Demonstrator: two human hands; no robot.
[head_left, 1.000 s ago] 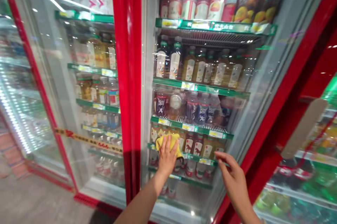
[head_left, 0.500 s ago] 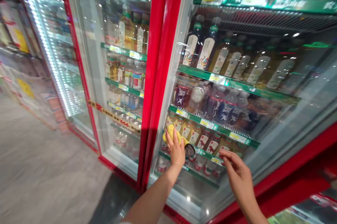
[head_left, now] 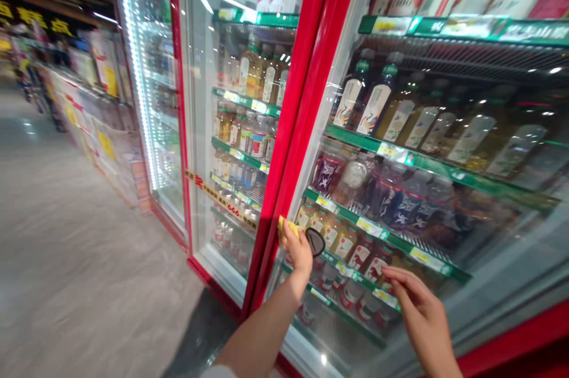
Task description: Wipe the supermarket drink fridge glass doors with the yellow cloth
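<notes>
My left hand (head_left: 297, 252) is closed on a yellow cloth (head_left: 288, 227), held at the red frame along the left edge of a glass fridge door. Most of the cloth is covered by my fingers. Just right of that hand is a dark grey oval piece (head_left: 315, 242) with a black rim; whether it belongs to the door or the cloth I cannot tell. My right hand (head_left: 418, 301) is in front of the same glass, fingers stretched out and thumb a little apart, with nothing visible in it. Behind the glass stand shelves of bottled drinks (head_left: 374, 106).
A second red-framed fridge (head_left: 191, 212) stands to the left, with a lit cabinet (head_left: 153, 170) beyond it. Low display bins (head_left: 104, 141) line the far left. Grey floor (head_left: 106, 283) stretches along the fridges.
My left hand has moved the yellow cloth leftward over the glass to the red frame. The view has turned left. My right hand keeps much the same pose.
</notes>
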